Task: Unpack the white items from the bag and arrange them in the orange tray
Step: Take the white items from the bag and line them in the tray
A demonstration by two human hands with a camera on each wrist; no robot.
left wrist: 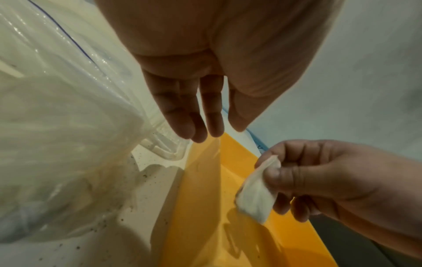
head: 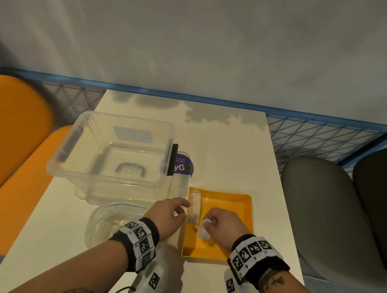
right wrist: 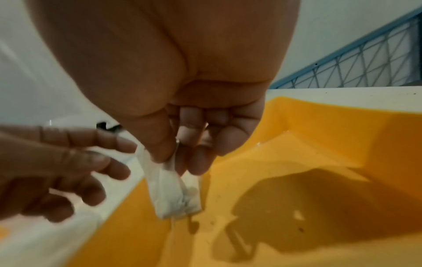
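White pad (left wrist: 255, 193) pinched by right hand (head: 225, 223) above orange tray (head: 239, 200).

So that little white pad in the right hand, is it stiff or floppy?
Probably floppy: the white pad bends and hangs limp from the right hand, pinched by fingertips alone, so likely very light. It looks soft and fibrous, unlikely to slip or roll in the orange tray.
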